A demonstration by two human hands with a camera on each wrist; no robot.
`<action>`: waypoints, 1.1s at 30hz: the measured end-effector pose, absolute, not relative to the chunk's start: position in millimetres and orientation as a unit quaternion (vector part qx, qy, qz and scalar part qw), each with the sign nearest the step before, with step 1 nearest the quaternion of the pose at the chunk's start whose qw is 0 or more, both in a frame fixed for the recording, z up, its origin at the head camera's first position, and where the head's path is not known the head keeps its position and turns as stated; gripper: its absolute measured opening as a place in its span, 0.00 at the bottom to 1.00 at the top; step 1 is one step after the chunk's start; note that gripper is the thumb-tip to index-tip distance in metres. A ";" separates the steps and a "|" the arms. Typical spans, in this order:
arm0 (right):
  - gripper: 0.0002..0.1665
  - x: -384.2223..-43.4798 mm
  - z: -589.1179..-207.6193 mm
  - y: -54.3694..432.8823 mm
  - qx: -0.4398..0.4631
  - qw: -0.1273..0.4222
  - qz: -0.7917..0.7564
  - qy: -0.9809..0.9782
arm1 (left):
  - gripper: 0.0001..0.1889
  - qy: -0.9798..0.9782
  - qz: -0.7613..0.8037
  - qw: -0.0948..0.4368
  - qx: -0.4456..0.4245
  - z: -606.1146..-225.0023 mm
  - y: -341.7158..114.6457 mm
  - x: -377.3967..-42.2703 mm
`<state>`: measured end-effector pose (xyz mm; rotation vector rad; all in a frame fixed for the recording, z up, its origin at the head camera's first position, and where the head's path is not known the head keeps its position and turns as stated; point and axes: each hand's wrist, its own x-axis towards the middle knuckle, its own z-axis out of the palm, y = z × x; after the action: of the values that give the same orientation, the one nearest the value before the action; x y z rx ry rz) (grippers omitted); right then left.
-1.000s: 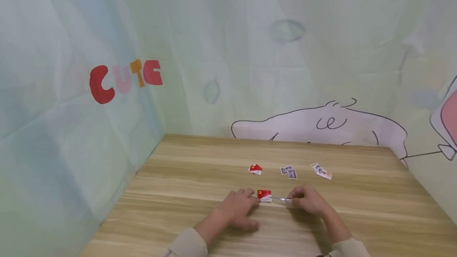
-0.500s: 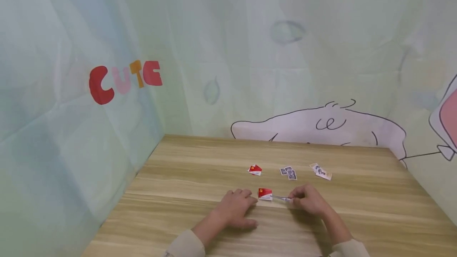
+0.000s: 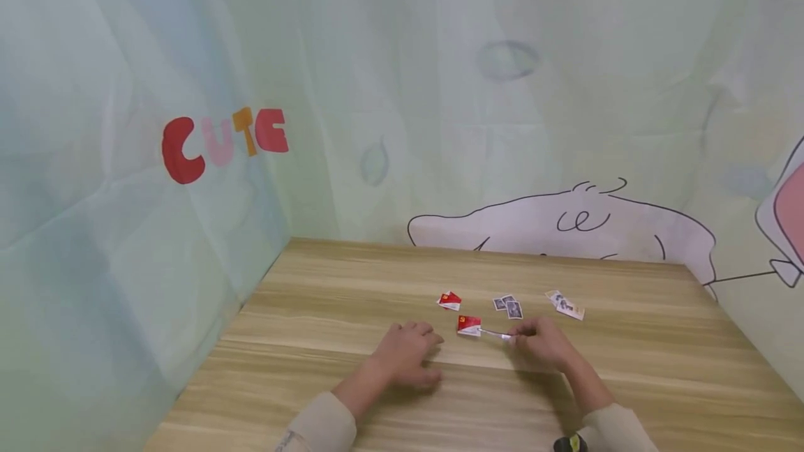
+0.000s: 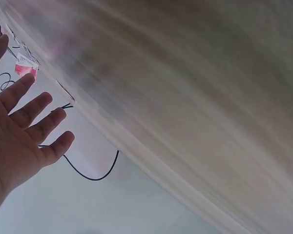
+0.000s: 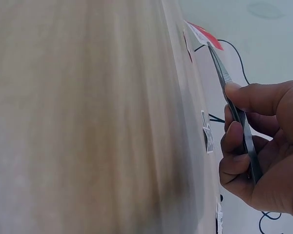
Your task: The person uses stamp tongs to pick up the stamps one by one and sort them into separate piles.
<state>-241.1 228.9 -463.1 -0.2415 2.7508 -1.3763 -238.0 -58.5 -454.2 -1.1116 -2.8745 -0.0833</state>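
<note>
My right hand (image 3: 545, 344) pinches a pair of metal tweezers (image 5: 238, 114) between thumb and fingers. The tweezer tips grip the edge of a small red-and-white stamp (image 3: 468, 326), held up off the table in the right wrist view. To the left, my left hand (image 3: 408, 356) is spread with fingers apart, holding nothing; its palm faces the camera in the left wrist view. Just beyond the held stamp lies a small pile of red-and-white stamps (image 3: 449, 300).
Further right on the wooden table (image 3: 326, 298) lie a group of grey picture stamps (image 3: 514, 310) and a group of pale stamps (image 3: 568, 307). A printed cloth backdrop (image 3: 377, 89) stands behind and to the left.
My right hand has moved the tweezers and stamp forward, away from me and toward the red pile. The left hand has drawn slightly left, apart from the stamp.
</note>
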 end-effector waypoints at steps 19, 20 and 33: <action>0.05 -264.3 -472.7 216.2 -0.082 0.000 -0.452 0.888 | 0.31 -0.944 -0.020 0.012 -0.329 -451.1 -60.3 -258.0; 0.05 -265.1 -473.6 215.1 -0.080 0.001 -0.450 0.889 | 0.31 -0.945 -0.021 0.011 -0.328 -452.0 -60.6 -258.5; 0.05 -278.0 -472.3 201.6 -0.063 0.007 -0.447 0.893 | 0.30 -0.950 -0.045 0.017 -0.309 -451.7 -62.7 -265.2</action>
<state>-278.0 201.6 -472.3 -0.1975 2.7923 -1.3970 -265.2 -62.7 -451.7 -0.9619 -2.9521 -0.1413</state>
